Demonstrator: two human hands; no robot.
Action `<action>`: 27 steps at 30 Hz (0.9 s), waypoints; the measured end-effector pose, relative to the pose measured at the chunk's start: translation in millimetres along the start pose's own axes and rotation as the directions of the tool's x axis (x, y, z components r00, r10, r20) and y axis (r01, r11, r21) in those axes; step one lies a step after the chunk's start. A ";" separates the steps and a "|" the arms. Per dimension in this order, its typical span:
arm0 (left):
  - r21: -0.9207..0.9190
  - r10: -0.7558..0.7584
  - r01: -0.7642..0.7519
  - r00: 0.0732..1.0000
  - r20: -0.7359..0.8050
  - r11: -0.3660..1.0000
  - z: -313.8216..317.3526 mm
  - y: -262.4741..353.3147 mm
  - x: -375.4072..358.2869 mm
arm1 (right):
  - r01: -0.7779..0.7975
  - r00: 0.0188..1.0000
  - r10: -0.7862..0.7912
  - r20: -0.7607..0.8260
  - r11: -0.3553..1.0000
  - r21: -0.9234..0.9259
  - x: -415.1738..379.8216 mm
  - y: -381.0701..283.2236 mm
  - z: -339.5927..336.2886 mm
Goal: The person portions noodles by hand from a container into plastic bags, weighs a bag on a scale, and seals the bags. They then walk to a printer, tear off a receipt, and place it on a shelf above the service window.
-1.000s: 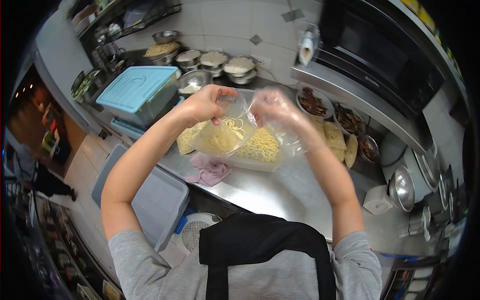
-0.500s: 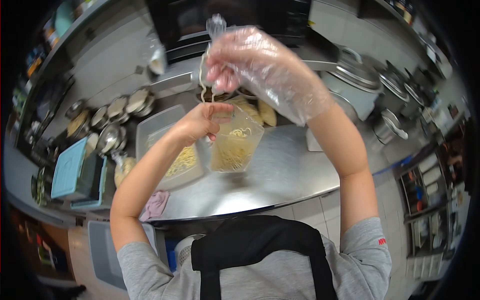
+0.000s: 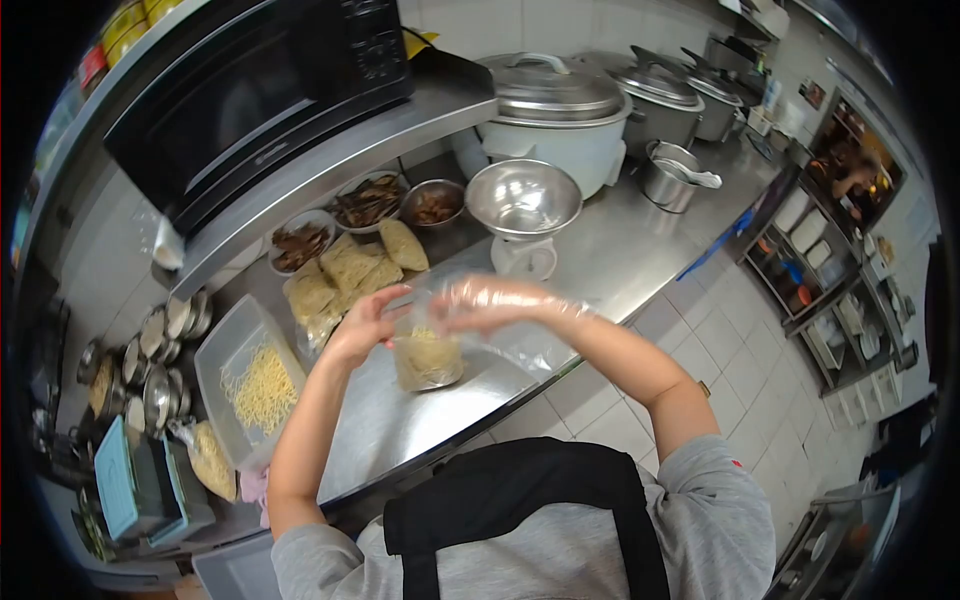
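Observation:
A clear plastic bag point(image 3: 428, 365) with pale noodles in it is upright over the steel counter. My bare left hand point(image 3: 366, 325) grips the bag's upper left edge between thumb and fingers. My right hand point(image 3: 485, 303), in a loose clear plastic glove, is at the bag's mouth, and its fingers are smeared by motion. What they hold, if anything, I cannot make out. Left of my left forearm is a translucent plastic tub point(image 3: 215, 345) with loose yellow noodles point(image 3: 262, 390) in it. Several filled noodle bags point(image 3: 350, 265) lie behind my hands.
A steel bowl point(image 3: 524, 200) sits on a white scale point(image 3: 523, 258) beyond my right hand. Bowls of dark dried food point(image 3: 368, 200) stand under the microwave shelf point(image 3: 340, 155). A large lidded cooker point(image 3: 555, 130) is at the back. The counter's front edge point(image 3: 470, 430) runs before me.
My view has turned to the right. My right hand has come down from high above the bag, where noodle strands hung from it, to the bag's mouth. My left hand still holds the bag.

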State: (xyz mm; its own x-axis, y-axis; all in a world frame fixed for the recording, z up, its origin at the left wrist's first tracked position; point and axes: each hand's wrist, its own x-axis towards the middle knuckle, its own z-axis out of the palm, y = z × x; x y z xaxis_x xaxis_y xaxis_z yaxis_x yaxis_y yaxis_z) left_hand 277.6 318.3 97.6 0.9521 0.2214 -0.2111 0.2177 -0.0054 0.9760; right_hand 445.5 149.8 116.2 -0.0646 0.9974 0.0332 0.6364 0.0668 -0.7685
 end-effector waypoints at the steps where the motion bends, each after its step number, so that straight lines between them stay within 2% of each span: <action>1: -0.030 0.011 -0.012 0.999 -0.042 0.999 -1.6 -1.2 -0.4 | 0.216 0.960 -0.275 -0.059 0.856 -0.470 1.3 15.2 13.2; 3: -0.023 0.027 -0.027 0.999 -0.017 0.999 -1.0 0.3 -2.7 | 0.063 0.997 -0.080 -0.023 0.911 -0.407 2.1 23.5 18.2; 4: -0.018 0.044 -0.044 0.999 -0.002 0.999 -0.9 1.9 -6.9 | 0.058 0.997 -0.074 -0.024 0.915 -0.398 1.8 18.7 14.6; 5: -0.019 0.034 -0.034 0.999 0.000 0.999 -0.7 8.6 -10.6 | 0.131 0.973 -0.199 -0.118 0.893 -0.431 4.2 14.7 7.8; 6: 0.007 0.098 -0.097 0.994 -0.055 0.995 -0.2 19.5 -13.7 | 0.194 0.923 -0.323 -0.210 0.861 -0.470 5.8 9.1 4.9; 7: 0.038 0.165 -0.162 0.981 -0.105 0.986 -1.4 27.5 -16.4 | 0.189 0.922 -0.319 -0.219 0.865 -0.464 5.6 -0.6 4.5; 8: -0.059 0.194 -0.202 0.974 -0.116 0.978 -4.8 31.2 -18.8 | 0.224 0.870 -0.392 -0.300 0.855 -0.467 5.7 -11.1 2.4; 9: -0.051 0.194 -0.200 0.975 -0.104 0.978 -6.0 26.8 -17.2 | 0.257 0.803 -0.460 -0.379 0.841 -0.476 6.7 -17.0 1.8; 11: -0.219 0.175 -0.192 0.980 -0.094 0.957 -3.0 1.2 -1.1 | 0.299 0.782 -0.512 -0.354 0.808 -0.507 2.8 -2.2 8.0; 12: 0.003 0.119 -0.119 0.992 -0.044 0.993 -1.9 -19.3 13.4 | 0.137 0.920 -0.319 -0.226 0.804 -0.579 -1.8 -2.6 7.8; 13: -0.004 0.119 -0.119 0.992 -0.040 0.993 3.3 -20.3 13.0 | -0.009 0.991 -0.083 -0.108 0.750 -0.661 -7.6 -2.4 7.8; 14: 0.011 0.170 -0.170 0.985 -0.023 0.985 7.4 -16.6 14.2 | 0.020 0.973 -0.164 -0.161 0.758 -0.652 -13.8 4.4 5.4; 15: 0.026 0.221 -0.221 0.975 -0.003 0.975 10.3 -10.7 15.4 | 0.012 0.973 -0.159 -0.165 0.754 -0.657 -17.4 -0.5 4.2; 17: 0.032 0.246 -0.246 0.969 -0.011 0.969 10.6 5.3 14.4 | -0.053 0.866 -0.273 -0.420 0.783 -0.620 -27.7 -13.0 12.1; 18: 0.057 0.226 -0.228 0.974 0.035 0.972 7.6 7.2 15.7 | -0.063 0.868 -0.264 -0.422 0.783 -0.618 -32.1 -13.1 18.5; 20: 0.078 0.205 -0.212 0.975 0.083 0.974 2.4 5.9 18.6 | -0.235 0.873 -0.094 -0.478 0.778 -0.583 -39.1 -9.9 30.7; 22: 0.464 0.184 -0.341 0.918 0.351 0.817 -4.1 -0.8 21.5 | -0.230 0.856 -0.133 -0.500 0.768 -0.598 -47.9 -6.3 37.1; 23: 0.467 0.187 -0.344 0.918 0.350 0.815 -7.6 -4.4 21.6 | -0.221 0.834 -0.179 -0.522 0.758 -0.614 -51.2 -2.6 37.3; 25: 0.615 0.317 -0.642 0.764 0.562 0.457 -9.1 -2.6 14.1 | -0.260 0.810 -0.175 -0.559 0.748 -0.610 -56.7 20.8 41.0; 26: 0.614 0.265 -0.577 0.807 0.527 0.538 -7.0 7.6 6.9 | -0.302 0.786 -0.166 -0.596 0.738 -0.604 -58.4 31.7 44.3; 27: 0.614 0.260 -0.581 0.804 0.534 0.535 -8.3 8.7 11.5 | -0.308 0.780 -0.164 -0.603 0.739 -0.599 -58.4 23.5 43.5</action>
State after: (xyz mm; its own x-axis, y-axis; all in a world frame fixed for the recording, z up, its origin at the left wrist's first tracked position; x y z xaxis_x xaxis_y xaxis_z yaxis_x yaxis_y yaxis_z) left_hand 288.7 328.9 104.1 0.9372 -0.3443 0.0558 -0.3046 -0.7301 0.6117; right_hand 430.8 91.9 68.4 0.3091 0.7847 0.5373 0.9507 -0.2410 -0.1950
